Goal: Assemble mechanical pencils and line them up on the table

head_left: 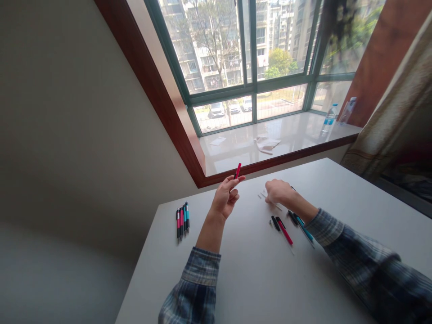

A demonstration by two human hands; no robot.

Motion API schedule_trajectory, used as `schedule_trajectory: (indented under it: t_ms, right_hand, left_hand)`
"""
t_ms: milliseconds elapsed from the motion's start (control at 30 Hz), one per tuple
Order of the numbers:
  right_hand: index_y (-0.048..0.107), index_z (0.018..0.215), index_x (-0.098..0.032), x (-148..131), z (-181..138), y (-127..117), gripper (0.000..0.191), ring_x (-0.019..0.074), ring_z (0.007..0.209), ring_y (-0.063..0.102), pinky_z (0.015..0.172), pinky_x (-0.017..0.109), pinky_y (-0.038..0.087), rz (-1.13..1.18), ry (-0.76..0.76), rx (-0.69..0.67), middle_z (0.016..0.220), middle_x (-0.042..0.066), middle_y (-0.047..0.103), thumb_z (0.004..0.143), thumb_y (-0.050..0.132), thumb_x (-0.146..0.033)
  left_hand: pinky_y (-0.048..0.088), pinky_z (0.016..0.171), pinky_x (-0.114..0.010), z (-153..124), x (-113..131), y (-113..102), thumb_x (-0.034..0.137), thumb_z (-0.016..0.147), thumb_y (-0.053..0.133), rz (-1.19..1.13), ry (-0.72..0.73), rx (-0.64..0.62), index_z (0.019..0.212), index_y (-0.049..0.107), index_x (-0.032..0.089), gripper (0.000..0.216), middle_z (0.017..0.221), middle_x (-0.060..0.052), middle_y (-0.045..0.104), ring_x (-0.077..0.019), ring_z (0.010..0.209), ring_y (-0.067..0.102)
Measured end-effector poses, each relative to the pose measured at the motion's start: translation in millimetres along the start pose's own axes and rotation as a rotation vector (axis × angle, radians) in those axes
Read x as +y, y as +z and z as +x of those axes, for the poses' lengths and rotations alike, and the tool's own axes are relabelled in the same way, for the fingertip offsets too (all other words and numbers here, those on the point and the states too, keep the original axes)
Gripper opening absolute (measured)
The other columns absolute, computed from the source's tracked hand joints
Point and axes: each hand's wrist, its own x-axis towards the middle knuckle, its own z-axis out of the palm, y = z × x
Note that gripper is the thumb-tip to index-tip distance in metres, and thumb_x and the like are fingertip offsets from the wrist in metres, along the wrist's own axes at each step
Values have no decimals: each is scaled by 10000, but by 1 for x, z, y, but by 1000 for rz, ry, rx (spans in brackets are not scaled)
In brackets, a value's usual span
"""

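Observation:
My left hand is raised a little above the white table and pinches a red pen barrel that points up and away. My right hand rests knuckles-up on the table, fingers curled down over small white pen parts; what it grips, if anything, is hidden. Just behind my right wrist lie a red pen, a black pen piece and a teal pen. A row of several assembled red and teal pens lies at the table's left edge.
A glossy window sill runs behind the table, with a water bottle, a cloth and a slip of paper on it. A curtain hangs at the right. A grey wall is at the left.

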Motion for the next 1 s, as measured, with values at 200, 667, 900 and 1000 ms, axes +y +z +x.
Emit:
schedule_trajectory:
  t_ms: [200,667,900,1000]
  right_hand:
    - [748,971,-137,3,2,-1,325,284,919,718,711,310,531,41,-60,30,1021,169,739,759,757,-385]
    - [662,750,-175,30,3,-35,189,162,689,640,658,277,529,1046,-637,516,717,28,688,805,664,-355]
    - [669,766,-186,15,0,-31,118,179,712,653,664,304,561,1083,-625,782,739,31,688,814,669,-293]
    - [663,765,-193,14,1,-30,109,177,706,650,667,308,569,1083,-645,787,741,26,685,823,669,-285]
  left_hand:
    - [191,392,-198,6,-10,-9,282,766,763,117,6,-8,1049,641,178,326,1135,-136,748,8,420,208]
    - [76,498,-276,15,-43,-31,457,804,768,481,-36,-294,1134,736,125,470,929,-86,714,-17,483,184]
    - [69,507,-282,9,-38,-24,433,811,772,464,-66,-330,1178,718,116,488,959,-100,728,-23,499,169]
    - [78,503,-282,8,-35,-21,453,795,785,469,-73,-329,1174,722,115,512,924,-97,732,-30,502,165]
